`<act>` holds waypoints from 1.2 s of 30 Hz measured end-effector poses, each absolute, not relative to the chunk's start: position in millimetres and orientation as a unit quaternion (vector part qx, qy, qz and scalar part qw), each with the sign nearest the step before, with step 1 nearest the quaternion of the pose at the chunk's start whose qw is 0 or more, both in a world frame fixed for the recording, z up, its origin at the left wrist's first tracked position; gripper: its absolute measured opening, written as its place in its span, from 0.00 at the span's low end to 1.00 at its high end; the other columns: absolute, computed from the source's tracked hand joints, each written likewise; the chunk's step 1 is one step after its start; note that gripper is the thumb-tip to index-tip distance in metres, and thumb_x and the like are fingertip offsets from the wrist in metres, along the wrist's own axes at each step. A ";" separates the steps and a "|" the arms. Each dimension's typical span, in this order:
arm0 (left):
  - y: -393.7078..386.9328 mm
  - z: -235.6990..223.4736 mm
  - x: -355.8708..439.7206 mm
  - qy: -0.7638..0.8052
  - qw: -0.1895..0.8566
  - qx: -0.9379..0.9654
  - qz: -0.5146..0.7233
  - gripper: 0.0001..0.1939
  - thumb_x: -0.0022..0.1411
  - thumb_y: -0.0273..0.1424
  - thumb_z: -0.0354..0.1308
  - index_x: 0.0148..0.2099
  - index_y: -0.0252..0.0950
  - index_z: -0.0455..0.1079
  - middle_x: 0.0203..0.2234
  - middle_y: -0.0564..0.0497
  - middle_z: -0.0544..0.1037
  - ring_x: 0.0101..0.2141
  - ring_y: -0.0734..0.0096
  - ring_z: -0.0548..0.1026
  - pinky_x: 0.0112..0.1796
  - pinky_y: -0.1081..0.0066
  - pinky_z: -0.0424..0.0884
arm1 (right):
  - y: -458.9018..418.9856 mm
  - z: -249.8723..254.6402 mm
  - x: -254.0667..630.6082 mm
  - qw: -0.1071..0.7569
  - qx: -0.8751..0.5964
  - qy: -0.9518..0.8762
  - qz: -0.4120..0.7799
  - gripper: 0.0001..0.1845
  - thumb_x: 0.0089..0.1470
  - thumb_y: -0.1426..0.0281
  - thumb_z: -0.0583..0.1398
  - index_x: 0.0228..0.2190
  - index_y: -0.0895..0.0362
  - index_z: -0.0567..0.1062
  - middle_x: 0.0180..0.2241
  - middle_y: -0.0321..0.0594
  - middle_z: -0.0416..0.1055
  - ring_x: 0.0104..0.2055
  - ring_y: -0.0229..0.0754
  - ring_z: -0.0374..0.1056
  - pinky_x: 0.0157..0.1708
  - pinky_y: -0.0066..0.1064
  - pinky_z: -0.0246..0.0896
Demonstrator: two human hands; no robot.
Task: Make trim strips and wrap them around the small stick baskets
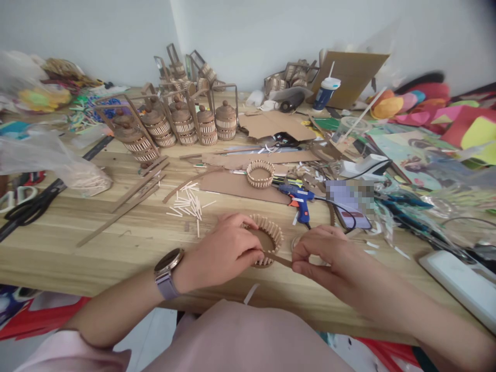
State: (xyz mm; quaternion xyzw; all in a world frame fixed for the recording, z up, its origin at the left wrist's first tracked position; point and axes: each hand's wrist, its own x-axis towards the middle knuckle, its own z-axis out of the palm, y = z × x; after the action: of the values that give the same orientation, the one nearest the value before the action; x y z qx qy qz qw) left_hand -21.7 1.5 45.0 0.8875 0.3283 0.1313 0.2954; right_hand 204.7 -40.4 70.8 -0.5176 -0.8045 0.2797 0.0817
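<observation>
A small round basket (276, 231) with short pale sticks around its wall rests on the table in front of me. My left hand (232, 248), with a watch on its wrist, grips the near left side of this basket, thumb and fingers closed. From the basket's rim a narrow brown cardboard strip (279, 259) runs to the right. My right hand (323, 253) pinches the strip's other end between thumb and fingers. Beyond the hands lie a second stick ring (260, 174), a blue glue gun (300, 199) and a loose pile of white sticks (188, 202).
Several finished lidded baskets with handles (182, 124) stand at the back left. Scissors (29, 204) and a plastic bag (58, 165) lie at the left. A phone (351, 204), pliers (403, 212) and a white power strip (459, 289) are at the right. A cup (326, 94) stands behind.
</observation>
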 end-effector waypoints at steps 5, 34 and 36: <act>2.5 49.8 -25.4 0.294 0.347 0.883 0.116 0.09 0.65 0.28 0.56 0.33 0.37 0.76 0.34 0.51 0.79 0.54 0.62 0.66 0.53 0.64 0.62 | -34.0 60.5 211.9 0.109 -0.539 -0.802 0.234 0.11 0.57 0.64 0.56 0.27 0.52 0.74 0.27 0.37 0.73 0.36 0.45 0.67 0.45 0.42 0.57; 5.1 49.9 -17.2 0.238 0.351 0.900 0.099 0.07 0.66 0.34 0.57 0.37 0.41 0.77 0.36 0.54 0.80 0.52 0.61 0.67 0.54 0.62 0.57 | -35.7 62.6 189.8 0.136 -0.429 -0.873 0.190 0.10 0.58 0.76 0.58 0.26 0.54 0.74 0.35 0.37 0.71 0.45 0.43 0.65 0.54 0.46 0.48; 4.4 50.5 -15.5 0.255 0.349 0.895 0.109 0.09 0.66 0.31 0.57 0.35 0.39 0.77 0.35 0.53 0.80 0.50 0.63 0.68 0.53 0.64 0.59 | -35.2 61.6 190.5 0.141 -0.430 -0.872 0.185 0.07 0.57 0.73 0.60 0.28 0.53 0.75 0.35 0.36 0.73 0.46 0.44 0.66 0.55 0.46 0.48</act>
State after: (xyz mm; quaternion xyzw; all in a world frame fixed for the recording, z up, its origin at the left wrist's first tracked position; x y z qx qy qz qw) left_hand -15.5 4.4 50.5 0.8951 0.2554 0.1091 0.3489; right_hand 190.5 -35.2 61.6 -0.4300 -0.8724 0.1849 0.1407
